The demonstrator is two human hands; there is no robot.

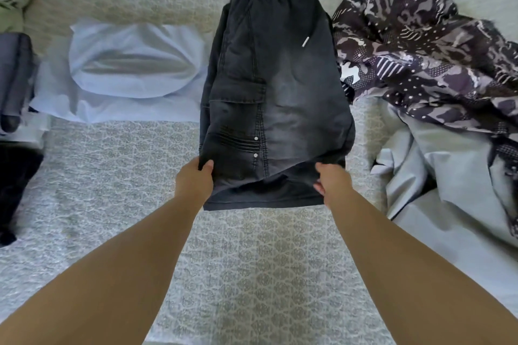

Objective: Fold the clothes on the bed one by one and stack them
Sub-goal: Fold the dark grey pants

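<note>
From the head view, dark washed cargo shorts [276, 87] lie lengthwise on the patterned bed [252, 274], waistband far, hem nearest the person, where the left hand [196, 179] and right hand [330, 182] each pinch a hem corner, lifting it slightly

The dark garment [15, 190] at left is cut off, perhaps folded.

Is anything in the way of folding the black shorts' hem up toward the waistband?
Nothing visible is. The left hand and right hand pinch the hem corners of the black shorts, whose upper surface is bare. The white shirt and patterned garment lie beside them.
</note>
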